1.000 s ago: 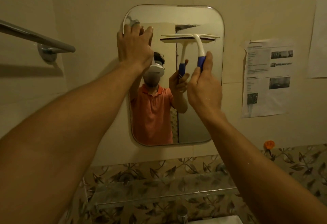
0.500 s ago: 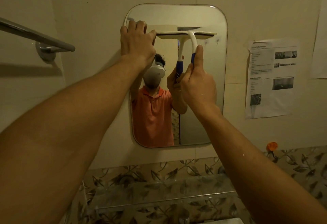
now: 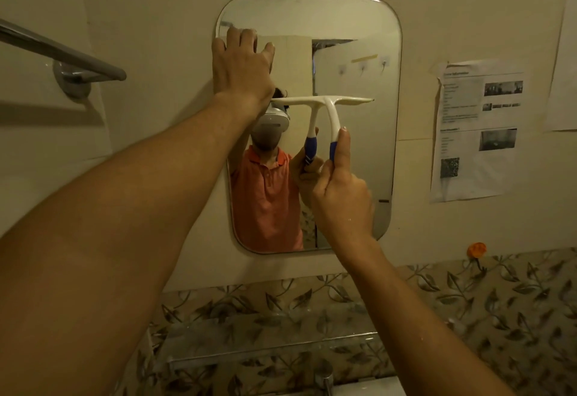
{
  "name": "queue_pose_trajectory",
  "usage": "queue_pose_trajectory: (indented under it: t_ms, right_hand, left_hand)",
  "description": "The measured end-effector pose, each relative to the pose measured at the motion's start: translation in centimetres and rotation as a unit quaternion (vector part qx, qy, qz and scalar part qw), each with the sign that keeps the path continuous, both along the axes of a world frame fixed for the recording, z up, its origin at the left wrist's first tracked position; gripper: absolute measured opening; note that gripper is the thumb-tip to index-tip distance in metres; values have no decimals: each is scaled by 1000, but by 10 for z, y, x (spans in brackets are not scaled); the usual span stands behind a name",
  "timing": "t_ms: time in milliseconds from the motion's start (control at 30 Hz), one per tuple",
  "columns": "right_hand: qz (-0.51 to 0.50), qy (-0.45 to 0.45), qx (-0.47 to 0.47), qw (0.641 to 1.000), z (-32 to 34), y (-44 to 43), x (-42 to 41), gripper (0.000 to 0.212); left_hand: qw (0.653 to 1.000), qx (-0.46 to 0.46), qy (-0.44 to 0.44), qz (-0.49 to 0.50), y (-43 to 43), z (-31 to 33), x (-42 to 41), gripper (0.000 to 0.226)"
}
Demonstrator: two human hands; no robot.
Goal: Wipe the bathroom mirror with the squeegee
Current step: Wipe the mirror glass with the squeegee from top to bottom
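A rounded rectangular mirror (image 3: 356,20) hangs on the beige wall. A white squeegee (image 3: 331,108) with a blue grip has its blade flat against the glass, about mid-height. My right hand (image 3: 342,189) grips the blue handle from below, thumb up along it. My left hand (image 3: 242,64) lies flat on the mirror's upper left edge, fingers spread, holding nothing. The glass reflects a person in an orange shirt with a headset, and the squeegee.
A metal towel bar (image 3: 62,52) juts out at the left. Printed paper sheets (image 3: 477,130) hang on the wall right of the mirror. An orange hook (image 3: 476,250) sits lower right. A glass shelf (image 3: 265,342) runs below, over leaf-patterned tiles.
The squeegee has slid down the glass from near the top to about mid-height, my right hand with it. My left hand stays at the mirror's upper left edge.
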State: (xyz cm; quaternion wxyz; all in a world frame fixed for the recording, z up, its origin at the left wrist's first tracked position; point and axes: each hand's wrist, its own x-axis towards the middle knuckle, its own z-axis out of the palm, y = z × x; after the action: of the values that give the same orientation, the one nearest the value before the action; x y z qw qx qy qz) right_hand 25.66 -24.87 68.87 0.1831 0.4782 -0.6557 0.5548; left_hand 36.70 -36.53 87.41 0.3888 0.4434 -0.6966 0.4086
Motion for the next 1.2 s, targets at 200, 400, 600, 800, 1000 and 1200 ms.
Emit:
queue_pose_trajectory:
  t_ms: [200,400,600,800,1000,1200]
  right_hand:
    - [1,-5,25,1000,-29,7,10,65]
    - [-1,-6,37,999,-67,9,12,69]
    - [2,-14,51,999,-102,15,13,75]
    - [-3,-17,49,999,-124,20,16,72]
    - [-27,-18,84,996,-151,24,21,77]
    - [-9,-30,107,994,-176,29,24,77]
  left_hand:
    - [1000,2,-5,4,-5,-3,0,71]
    - [1000,1,-5,9,-4,-6,-2,74]
    - [1000,-7,0,6,-4,-12,-3,72]
    - [1000,-16,-2,7,-9,-13,-5,79]
    - [1000,-22,-9,19,-6,-12,-4,82]
    - [999,-27,-14,33,-5,-12,-5,83]
